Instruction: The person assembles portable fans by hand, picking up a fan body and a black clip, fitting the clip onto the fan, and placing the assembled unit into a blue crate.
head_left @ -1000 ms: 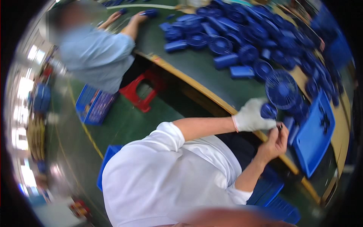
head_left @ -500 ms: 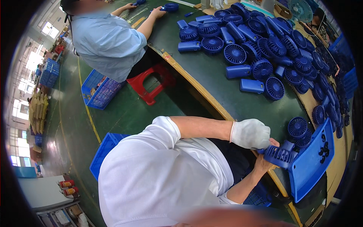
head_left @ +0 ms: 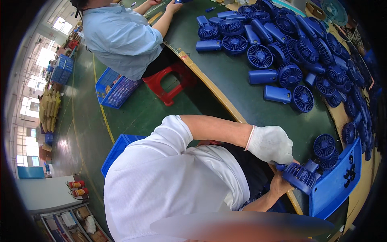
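My bare right hand [head_left: 279,184] is closed round a dark blue handheld fan [head_left: 300,176], held over the table's wooden edge. My left hand [head_left: 271,143], in a white knitted glove, is closed in a fist against the near end of that fan. Its fingertips and whatever they grip are hidden. Just beyond the held fan lie two more blue fans, the upper one [head_left: 324,146] overlapping the lower. Beside them a shallow blue tray [head_left: 322,201] holds several small black parts [head_left: 350,171].
A large heap of blue fans [head_left: 290,74] covers the green table [head_left: 225,76]. Across the corner, a person in a light blue shirt [head_left: 121,36] handles a blue part. On the floor are a red stool [head_left: 165,97], a blue crate [head_left: 105,101] and another blue bin [head_left: 117,151].
My view has shifted, so the scene sits lower left or right. The held fan is tilted more, and my gloved fist has turned slightly downward on it. The other person's hands have moved nearer the body.
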Motion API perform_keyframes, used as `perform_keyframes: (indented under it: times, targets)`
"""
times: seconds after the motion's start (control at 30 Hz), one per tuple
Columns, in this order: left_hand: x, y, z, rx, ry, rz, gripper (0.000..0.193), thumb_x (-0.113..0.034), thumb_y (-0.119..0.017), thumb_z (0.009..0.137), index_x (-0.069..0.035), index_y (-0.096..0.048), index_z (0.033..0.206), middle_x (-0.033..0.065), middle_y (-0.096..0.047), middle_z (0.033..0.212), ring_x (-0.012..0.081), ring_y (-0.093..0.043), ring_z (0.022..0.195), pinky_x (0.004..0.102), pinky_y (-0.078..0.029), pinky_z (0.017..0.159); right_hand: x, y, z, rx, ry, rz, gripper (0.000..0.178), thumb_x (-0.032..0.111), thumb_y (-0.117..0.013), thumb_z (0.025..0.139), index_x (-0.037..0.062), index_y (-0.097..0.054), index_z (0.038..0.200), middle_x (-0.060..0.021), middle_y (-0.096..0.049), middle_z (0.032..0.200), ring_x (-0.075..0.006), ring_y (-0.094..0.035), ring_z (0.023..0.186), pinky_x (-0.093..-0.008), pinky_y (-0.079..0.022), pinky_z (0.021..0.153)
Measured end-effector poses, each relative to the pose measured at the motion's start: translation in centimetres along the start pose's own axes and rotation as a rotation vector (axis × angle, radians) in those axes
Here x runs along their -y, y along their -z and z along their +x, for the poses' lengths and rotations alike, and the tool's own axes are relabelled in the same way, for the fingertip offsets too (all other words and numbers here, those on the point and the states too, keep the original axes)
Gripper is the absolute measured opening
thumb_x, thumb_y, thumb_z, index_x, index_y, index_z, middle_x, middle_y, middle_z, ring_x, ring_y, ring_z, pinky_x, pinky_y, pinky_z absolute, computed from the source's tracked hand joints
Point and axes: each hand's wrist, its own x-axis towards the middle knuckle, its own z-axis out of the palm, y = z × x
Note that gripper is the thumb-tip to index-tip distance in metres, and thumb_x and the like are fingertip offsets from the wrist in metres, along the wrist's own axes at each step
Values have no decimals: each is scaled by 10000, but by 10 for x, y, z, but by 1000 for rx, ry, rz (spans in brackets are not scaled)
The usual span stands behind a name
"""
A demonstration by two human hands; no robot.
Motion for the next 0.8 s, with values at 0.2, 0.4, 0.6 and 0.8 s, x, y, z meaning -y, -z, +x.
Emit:
perform_keyframes:
  times: [0.2,0.4,0.6,0.8]
  targets:
    - [-1,-2,6,57,-73,22,104,-186,-640,722,-127,-588,654,71,-593,630,258,-644,638,366,-500,512,-1,-2,-5,13,106,-257,300,28,-717,723,6,-608,1001,-120,-634,866,-287,-603,757,-344,-463,740]
    - [5,-12,-2,42,-92,-16,121,-183,-635,731,-113,-578,650,81,-586,651,257,-639,628,370,-506,503,-17,5,-10,178,-7,-245,544,24,-816,680,2,-558,1159,-117,-631,1014,-269,-609,930,-378,-471,854]
    - [5,-4,-14,153,28,-16,108,-184,-650,735,-100,-584,718,97,-586,736,276,-628,668,376,-514,533,2,-10,1,94,45,-129,190,-31,-628,752,-27,-602,940,-135,-620,959,-249,-599,879,-355,-474,816]
    - [-14,-3,-32,-169,454,-351,199,-230,-716,716,-78,-616,797,137,-614,785,350,-633,738,449,-517,632,-11,-15,-13,-116,-143,136,173,58,-646,880,-81,-615,977,-117,-628,939,-180,-605,700,-290,-526,671]
